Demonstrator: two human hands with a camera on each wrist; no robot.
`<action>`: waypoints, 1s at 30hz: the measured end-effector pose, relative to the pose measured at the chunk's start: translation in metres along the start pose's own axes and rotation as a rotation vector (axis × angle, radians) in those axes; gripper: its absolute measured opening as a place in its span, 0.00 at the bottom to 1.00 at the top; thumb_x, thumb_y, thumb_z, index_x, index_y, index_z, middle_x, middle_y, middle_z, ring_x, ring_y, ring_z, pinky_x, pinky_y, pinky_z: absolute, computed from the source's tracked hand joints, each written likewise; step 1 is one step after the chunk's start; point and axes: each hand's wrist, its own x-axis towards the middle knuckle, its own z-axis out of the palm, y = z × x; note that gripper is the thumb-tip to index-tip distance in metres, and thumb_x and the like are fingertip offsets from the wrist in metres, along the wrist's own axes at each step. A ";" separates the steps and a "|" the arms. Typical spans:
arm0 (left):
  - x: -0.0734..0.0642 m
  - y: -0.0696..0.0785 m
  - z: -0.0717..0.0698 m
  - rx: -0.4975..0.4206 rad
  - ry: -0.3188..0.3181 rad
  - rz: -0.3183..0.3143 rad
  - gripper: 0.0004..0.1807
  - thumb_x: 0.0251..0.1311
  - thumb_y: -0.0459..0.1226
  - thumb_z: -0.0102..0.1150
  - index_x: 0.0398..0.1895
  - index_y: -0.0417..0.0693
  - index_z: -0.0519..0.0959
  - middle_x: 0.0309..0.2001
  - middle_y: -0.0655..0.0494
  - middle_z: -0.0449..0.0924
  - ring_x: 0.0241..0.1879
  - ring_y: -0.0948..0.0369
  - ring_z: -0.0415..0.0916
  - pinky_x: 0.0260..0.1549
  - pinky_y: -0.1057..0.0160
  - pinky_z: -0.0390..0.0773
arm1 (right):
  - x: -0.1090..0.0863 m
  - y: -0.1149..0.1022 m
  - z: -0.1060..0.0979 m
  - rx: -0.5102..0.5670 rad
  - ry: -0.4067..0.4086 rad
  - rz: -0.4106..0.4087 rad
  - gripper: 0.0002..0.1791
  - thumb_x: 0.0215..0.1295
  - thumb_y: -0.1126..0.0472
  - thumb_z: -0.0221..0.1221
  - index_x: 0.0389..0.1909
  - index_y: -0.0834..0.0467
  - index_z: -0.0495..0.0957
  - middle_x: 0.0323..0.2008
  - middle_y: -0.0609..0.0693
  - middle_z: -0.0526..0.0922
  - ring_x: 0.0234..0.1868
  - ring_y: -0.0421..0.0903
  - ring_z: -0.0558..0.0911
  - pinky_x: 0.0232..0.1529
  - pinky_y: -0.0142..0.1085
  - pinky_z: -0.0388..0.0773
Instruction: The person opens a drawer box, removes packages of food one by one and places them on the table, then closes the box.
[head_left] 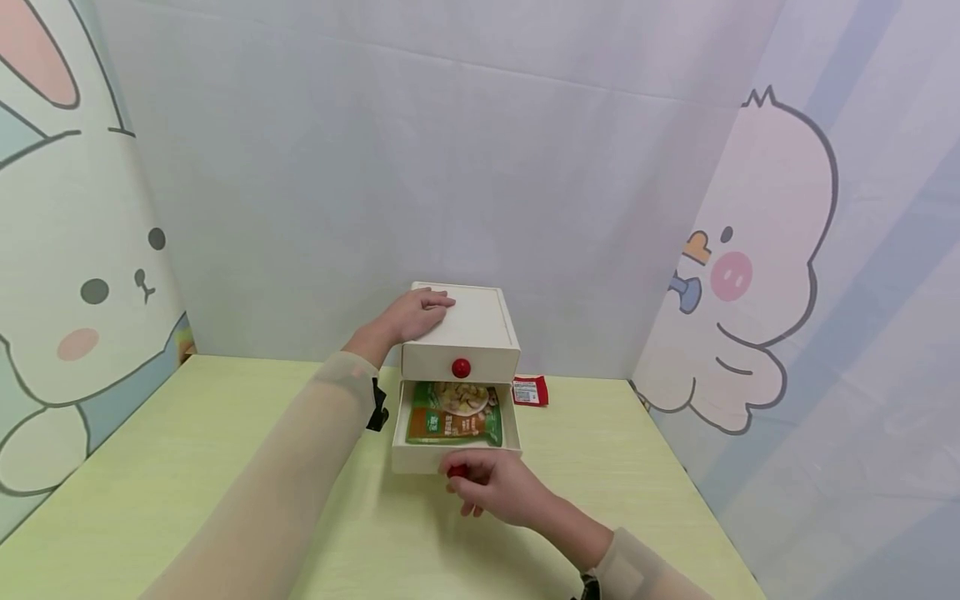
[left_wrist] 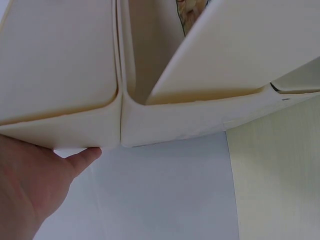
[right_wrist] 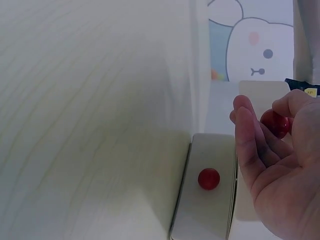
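Observation:
A small white drawer box (head_left: 480, 325) stands on the table with its lower drawer (head_left: 414, 460) pulled out. In that drawer lies a green and orange food packet (head_left: 453, 417) with a picture of a dish. My left hand (head_left: 416, 315) rests on top of the box, fingers stretched over its left side. With my right hand (head_left: 510, 490) I pinch the lower drawer's red knob (right_wrist: 275, 123) between thumb and index finger, the other fingers loosely bent below. The upper drawer (head_left: 427, 363) is closed and has its own red knob (head_left: 461, 367).
A small red and white packet (head_left: 530, 391) lies on the table (head_left: 600, 467) to the right of the box. Behind stands a pale curtain (head_left: 360, 200), with a cartoon rabbit (head_left: 75, 225) at the left and a cartoon duck (head_left: 772, 192) at the right.

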 end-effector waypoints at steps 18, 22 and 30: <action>0.001 -0.002 0.000 0.018 0.005 0.011 0.27 0.84 0.44 0.43 0.77 0.50 0.78 0.85 0.50 0.65 0.90 0.46 0.49 0.88 0.42 0.50 | -0.010 0.001 0.007 0.014 -0.016 -0.010 0.12 0.78 0.61 0.65 0.57 0.58 0.87 0.45 0.68 0.89 0.28 0.42 0.89 0.30 0.32 0.88; 0.000 -0.001 0.000 0.005 0.005 0.012 0.26 0.84 0.44 0.44 0.77 0.49 0.78 0.85 0.49 0.65 0.89 0.46 0.49 0.88 0.42 0.50 | -0.013 0.001 0.008 0.014 -0.015 -0.005 0.11 0.78 0.61 0.65 0.56 0.56 0.88 0.45 0.67 0.90 0.28 0.41 0.89 0.29 0.31 0.87; 0.001 -0.003 0.001 0.006 0.006 0.012 0.26 0.84 0.44 0.43 0.77 0.49 0.78 0.85 0.49 0.65 0.90 0.45 0.49 0.88 0.42 0.50 | -0.018 0.003 0.013 0.026 -0.012 -0.019 0.11 0.78 0.62 0.65 0.56 0.55 0.88 0.44 0.68 0.90 0.28 0.41 0.89 0.29 0.31 0.88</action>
